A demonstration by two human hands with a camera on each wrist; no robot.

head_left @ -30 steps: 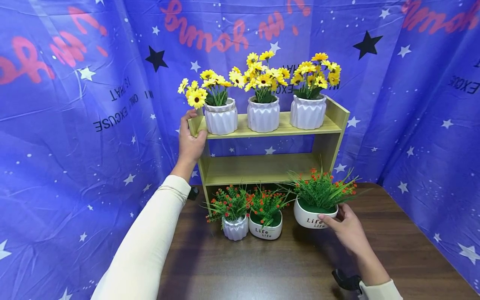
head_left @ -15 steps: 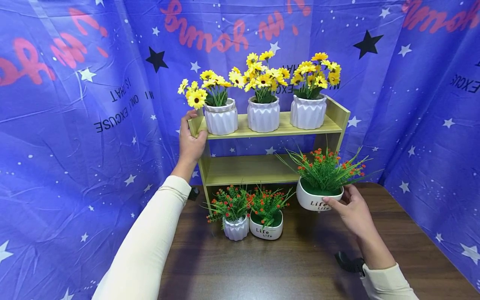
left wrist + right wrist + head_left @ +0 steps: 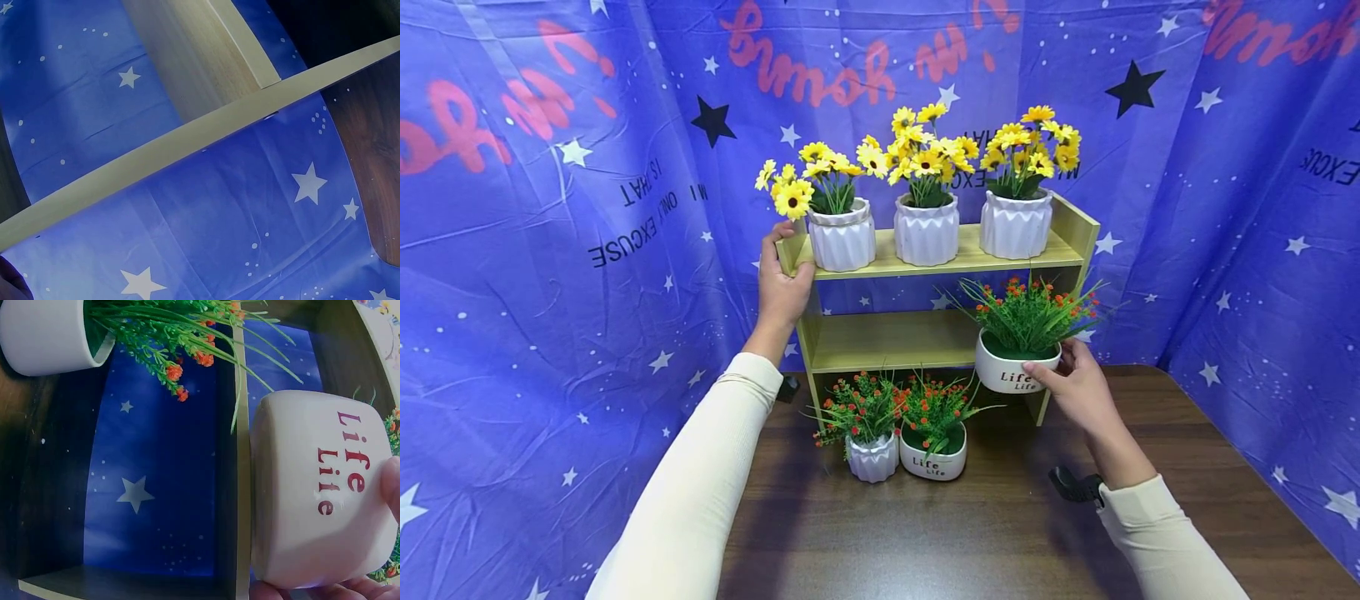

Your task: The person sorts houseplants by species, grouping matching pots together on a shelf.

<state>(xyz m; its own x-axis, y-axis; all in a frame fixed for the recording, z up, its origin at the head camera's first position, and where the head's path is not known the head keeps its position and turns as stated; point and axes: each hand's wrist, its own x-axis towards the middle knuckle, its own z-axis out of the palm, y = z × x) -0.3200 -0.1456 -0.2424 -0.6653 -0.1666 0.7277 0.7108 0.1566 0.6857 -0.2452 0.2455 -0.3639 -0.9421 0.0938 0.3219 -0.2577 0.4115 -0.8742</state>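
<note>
My right hand point(image 3: 1070, 379) grips a white "Life" pot point(image 3: 1015, 371) of green grass with red-orange buds, held in the air at the front right of the wooden shelf's point(image 3: 925, 340) middle board. The right wrist view shows that pot point(image 3: 315, 487) close up, with fingers point(image 3: 312, 591) under it. My left hand point(image 3: 781, 279) grips the top left corner of the shelf. Three white ribbed pots of yellow flowers point(image 3: 927, 227) stand on the top board. Only shelf boards point(image 3: 187, 134) and blue cloth appear in the left wrist view.
Two more red-flowered pots, a ribbed one point(image 3: 871, 454) and a "Life" one point(image 3: 932, 458), stand on the dark wooden table point(image 3: 1000, 533) before the shelf. A blue starred cloth point(image 3: 550, 250) hangs behind and at both sides.
My right hand has lifted the "Life" pot off the table and carried it up and leftward to the middle shelf level. The left hand has stayed on the shelf corner.
</note>
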